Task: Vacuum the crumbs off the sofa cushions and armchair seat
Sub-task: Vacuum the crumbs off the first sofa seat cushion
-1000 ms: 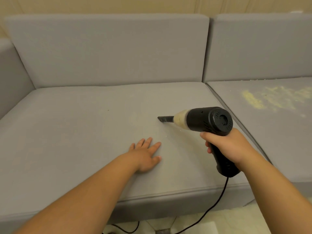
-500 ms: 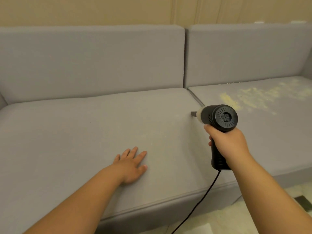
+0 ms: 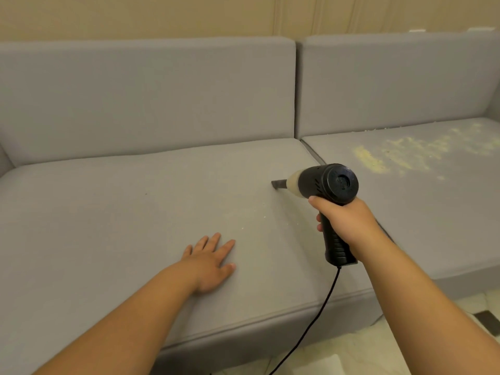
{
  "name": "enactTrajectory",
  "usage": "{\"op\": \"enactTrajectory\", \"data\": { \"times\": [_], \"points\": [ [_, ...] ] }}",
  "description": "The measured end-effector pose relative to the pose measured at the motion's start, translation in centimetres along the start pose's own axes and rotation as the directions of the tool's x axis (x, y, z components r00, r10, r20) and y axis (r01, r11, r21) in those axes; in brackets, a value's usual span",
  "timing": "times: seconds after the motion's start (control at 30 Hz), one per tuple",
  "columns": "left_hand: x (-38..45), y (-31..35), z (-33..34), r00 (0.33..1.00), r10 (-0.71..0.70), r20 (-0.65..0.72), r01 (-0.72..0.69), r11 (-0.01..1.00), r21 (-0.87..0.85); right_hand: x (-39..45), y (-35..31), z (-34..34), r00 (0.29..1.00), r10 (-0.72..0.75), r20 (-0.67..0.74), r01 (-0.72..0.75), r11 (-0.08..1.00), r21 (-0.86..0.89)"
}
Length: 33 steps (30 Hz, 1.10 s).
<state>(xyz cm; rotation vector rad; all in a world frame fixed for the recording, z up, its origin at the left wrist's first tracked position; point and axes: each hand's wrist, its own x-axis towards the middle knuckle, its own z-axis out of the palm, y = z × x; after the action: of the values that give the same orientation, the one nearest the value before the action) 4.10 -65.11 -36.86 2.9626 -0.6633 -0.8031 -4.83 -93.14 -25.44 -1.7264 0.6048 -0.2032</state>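
head view shows your right hand [image 3: 349,223] wrapped around the grip of the black handheld vacuum [image 3: 328,190], its nozzle [image 3: 278,184] tip down on the left seat cushion [image 3: 108,226] near the seam. left of the vacuum, your left hand [image 3: 209,262] lies flat on that cushion, fingers straight. a few crumbs [image 3: 263,216] sit between hand and vacuum; right of it, a yellow crumb patch [image 3: 392,155] covers the right seat cushion [image 3: 433,212]. the cord [image 3: 316,320] hangs below.

Right hand [image 3: 349,223] gripping vacuum [image 3: 328,190], left hand [image 3: 209,262] flat on cushion [image 3: 121,212]
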Motion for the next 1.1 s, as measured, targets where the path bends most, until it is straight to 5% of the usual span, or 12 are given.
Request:
{"op": "enactTrajectory", "data": {
  "times": [0.2, 0.63, 1.1],
  "points": [
    [0.0, -0.1, 0.0, 1.0, 0.001, 0.003, -0.001, 1.0, -0.004, -0.2, -0.3, -0.1, 0.988, -0.031, -0.152, 0.032, 0.999, 0.007],
    [0.3, 0.6, -0.3, 0.999, -0.028, 0.031, 0.028, 1.0, -0.006, -3.9, -2.3, -1.6, 0.992, -0.016, 0.123, 0.044, 0.971, -0.233],
    [-0.3, 1.6, -0.5, 0.997, -0.074, 0.019, 0.075, 0.997, -0.03, -7.0, -1.9, -1.0, 0.989, -0.048, 0.142, 0.091, 0.947, -0.31]
  ]
}}
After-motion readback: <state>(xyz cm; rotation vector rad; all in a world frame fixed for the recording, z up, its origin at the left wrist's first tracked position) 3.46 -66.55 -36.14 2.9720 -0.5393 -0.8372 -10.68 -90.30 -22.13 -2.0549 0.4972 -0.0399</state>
